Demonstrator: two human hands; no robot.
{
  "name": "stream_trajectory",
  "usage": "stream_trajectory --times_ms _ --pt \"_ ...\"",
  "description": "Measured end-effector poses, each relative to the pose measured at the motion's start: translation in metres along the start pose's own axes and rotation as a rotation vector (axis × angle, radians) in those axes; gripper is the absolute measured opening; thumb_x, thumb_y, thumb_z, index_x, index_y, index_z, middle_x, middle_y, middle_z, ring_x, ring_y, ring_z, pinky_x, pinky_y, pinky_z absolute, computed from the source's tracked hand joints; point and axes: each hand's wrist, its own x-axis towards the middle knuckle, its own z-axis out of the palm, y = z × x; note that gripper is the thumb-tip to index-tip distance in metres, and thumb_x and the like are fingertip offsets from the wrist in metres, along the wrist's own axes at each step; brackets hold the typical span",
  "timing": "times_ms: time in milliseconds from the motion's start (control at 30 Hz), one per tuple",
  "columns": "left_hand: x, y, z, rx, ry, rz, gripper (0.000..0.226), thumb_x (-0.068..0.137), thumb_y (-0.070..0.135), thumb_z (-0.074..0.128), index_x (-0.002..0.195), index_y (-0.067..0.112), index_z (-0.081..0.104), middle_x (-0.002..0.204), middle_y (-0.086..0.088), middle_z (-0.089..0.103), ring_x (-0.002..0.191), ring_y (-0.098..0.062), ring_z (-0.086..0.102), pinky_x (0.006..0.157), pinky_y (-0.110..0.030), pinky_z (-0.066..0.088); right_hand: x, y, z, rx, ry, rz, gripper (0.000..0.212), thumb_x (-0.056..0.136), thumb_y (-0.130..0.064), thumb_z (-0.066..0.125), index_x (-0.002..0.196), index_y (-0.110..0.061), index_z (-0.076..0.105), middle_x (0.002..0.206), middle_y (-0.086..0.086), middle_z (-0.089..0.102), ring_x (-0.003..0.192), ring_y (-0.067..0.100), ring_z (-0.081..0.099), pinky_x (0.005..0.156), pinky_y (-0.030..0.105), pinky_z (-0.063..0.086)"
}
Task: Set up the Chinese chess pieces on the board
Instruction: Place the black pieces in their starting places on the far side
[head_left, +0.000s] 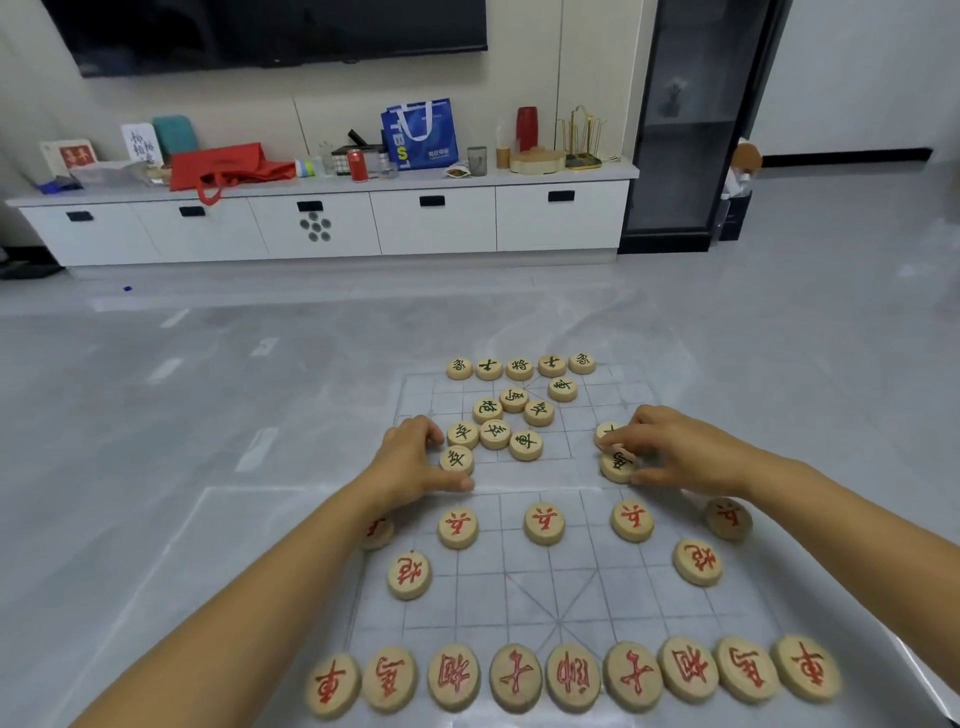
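Because these are small wooden discs, light, rigid and smooth-faced, they should lift easily by the rim between thumb and forefinger, though on the glossy board (587, 587) they will likely skate if nudged sideways. Both hands work the far half, well apart from each other. The left hand (410, 457) pinches a black soldier (457, 460) by its rim near the board's left edge. The right hand (675, 452) curls over two discs toward the right edge. Its thumb and forefinger appear to nip the lower disc (617, 466), while its fingers cover part of the upper disc (605, 430), whose character I cannot read. Loose black pieces (511, 421) bunch between the hands, a black back row (519, 368) of five lines the far edge, and red pieces (544, 522) stand ranked across the near half. The left forearm hides most of one red soldier (376, 531) at the left edge, and the board's faint lines fade toward its far corners.
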Motion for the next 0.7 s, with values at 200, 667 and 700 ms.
stream_trajectory --times_ms 200,667,700 --pt "-0.003 0.004 0.002 0.092 0.05 0.027 0.039 0.071 0.033 0.076 0.096 0.019 0.051 0.109 0.0 0.044 0.106 -0.02 0.042 0.089 -0.032 0.041 0.004 -0.007 0.0 -0.037 -0.013 0.005 0.042 0.085 -0.034 0.059 0.126 -0.031 0.051 0.101 -0.004 0.041 0.096 0.011 0.041 0.084 0.021 0.038" --pt "0.011 0.022 -0.009 0.225 -0.102 -0.069 0.046 0.069 0.042 0.076 0.096 0.015 0.051 0.105 -0.001 0.043 0.098 -0.019 0.04 0.08 -0.028 0.039 0.007 -0.015 -0.004 -0.106 -0.044 0.035 0.038 0.087 -0.033 0.057 0.124 -0.03 0.053 0.1 -0.008 0.04 0.094 0.012 0.045 0.085 0.025 0.044" --pt "0.013 0.024 -0.01 0.223 -0.116 -0.088 0.045 0.069 0.043 0.076 0.093 0.014 0.051 0.103 -0.002 0.045 0.096 -0.019 0.041 0.078 -0.028 0.039 0.008 -0.015 -0.004 -0.104 -0.047 0.035 0.038 0.087 -0.033 0.057 0.124 -0.03 0.052 0.1 -0.008 0.04 0.094 0.011 0.045 0.085 0.025 0.044"
